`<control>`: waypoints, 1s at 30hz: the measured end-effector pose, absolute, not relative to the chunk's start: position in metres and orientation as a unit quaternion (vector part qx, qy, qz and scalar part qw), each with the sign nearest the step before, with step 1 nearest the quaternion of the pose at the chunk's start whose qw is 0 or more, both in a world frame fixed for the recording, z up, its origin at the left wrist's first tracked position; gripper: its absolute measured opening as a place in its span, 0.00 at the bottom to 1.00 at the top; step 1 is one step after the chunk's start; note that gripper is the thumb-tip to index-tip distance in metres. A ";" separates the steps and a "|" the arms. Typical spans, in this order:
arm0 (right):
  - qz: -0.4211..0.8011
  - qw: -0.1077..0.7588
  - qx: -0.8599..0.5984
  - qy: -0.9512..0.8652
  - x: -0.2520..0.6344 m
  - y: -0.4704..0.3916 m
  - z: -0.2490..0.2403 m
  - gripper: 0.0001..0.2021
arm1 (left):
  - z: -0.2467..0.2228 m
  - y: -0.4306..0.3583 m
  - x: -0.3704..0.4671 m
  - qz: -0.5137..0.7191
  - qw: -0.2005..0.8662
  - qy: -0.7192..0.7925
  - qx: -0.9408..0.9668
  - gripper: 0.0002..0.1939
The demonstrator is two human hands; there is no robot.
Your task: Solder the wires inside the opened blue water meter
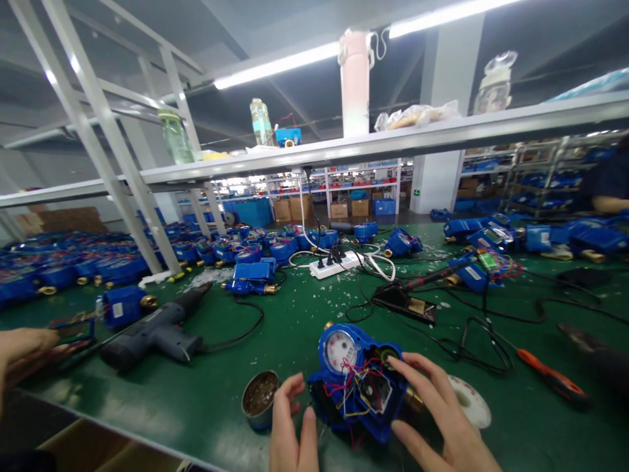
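A blue water meter (361,383) sits on the green bench right before me, its housing uncovered. A white round dial (340,351) shows at its upper left, with red, yellow and white wires over a dark electronic part. My left hand (295,426) is at the meter's left side, thumb and fingers apart, holding nothing. On the right side, my right hand (442,413) has its fingers spread, the index fingertip at the meter's round compartment and the thumb by its lower edge. A tin (260,400) of brownish material stands left of my left hand.
A co-worker's hand (29,347) is at the left edge. A heat gun (157,334), a soldering iron in its stand (403,301), a power strip (337,263), an orange screwdriver (550,377) and a white spool (472,403) lie around. Several meters line the back; a shelf (314,155) runs above.
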State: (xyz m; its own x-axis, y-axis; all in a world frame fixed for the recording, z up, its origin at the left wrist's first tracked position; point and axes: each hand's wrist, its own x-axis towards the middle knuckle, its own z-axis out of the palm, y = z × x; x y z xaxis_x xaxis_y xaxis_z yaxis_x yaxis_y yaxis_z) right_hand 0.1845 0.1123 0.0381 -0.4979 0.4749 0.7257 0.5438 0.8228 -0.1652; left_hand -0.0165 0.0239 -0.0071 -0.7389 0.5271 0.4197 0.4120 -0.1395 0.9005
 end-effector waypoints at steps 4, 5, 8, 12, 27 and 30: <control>0.003 0.298 -0.337 -0.893 0.175 0.109 0.030 0.50 | -0.016 0.031 -0.017 0.644 0.214 0.640 0.361 0.26; 0.020 0.281 -0.356 -0.891 0.173 0.109 0.028 0.51 | -0.016 0.031 -0.020 0.626 0.238 0.644 0.370 0.27; 0.058 0.256 -0.388 -0.884 0.172 0.115 0.024 0.50 | -0.009 0.024 -0.029 0.571 0.266 0.677 0.380 0.30; 0.094 0.247 -0.381 -0.886 0.179 0.130 0.022 0.48 | 0.008 0.015 -0.035 0.553 0.288 0.680 0.387 0.26; 0.220 0.224 -0.430 -0.846 0.168 0.155 0.053 0.46 | 0.017 0.039 -0.020 0.558 0.349 0.631 0.412 0.21; 0.224 0.216 -0.432 -0.846 0.160 0.157 0.058 0.45 | 0.016 0.042 -0.020 0.566 0.351 0.632 0.397 0.22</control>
